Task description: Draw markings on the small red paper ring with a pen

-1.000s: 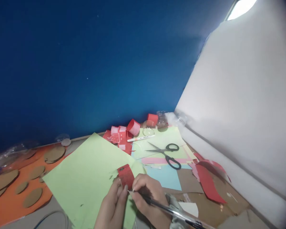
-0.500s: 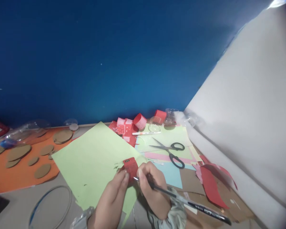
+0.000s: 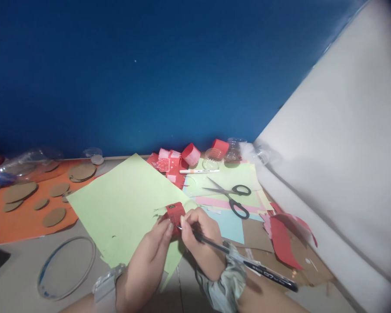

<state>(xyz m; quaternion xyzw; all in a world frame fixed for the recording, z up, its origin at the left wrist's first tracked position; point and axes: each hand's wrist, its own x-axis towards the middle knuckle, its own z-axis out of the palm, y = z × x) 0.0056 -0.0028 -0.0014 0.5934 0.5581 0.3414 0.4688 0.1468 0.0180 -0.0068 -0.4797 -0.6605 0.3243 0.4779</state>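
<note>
Two hands [image 3: 150, 254], one pen [image 3: 254, 266], one scissors [image 3: 228, 191], cardboard discs [image 3: 54, 217] (perhaps ten)

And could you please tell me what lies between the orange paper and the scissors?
In the head view, mostly the large green sheet lies between the orange paper and the scissors.

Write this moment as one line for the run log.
left hand: holding red paper piece; right hand: holding pen, pointed at red paper piece; nearby: green sheet, open scissors, cardboard discs
</note>
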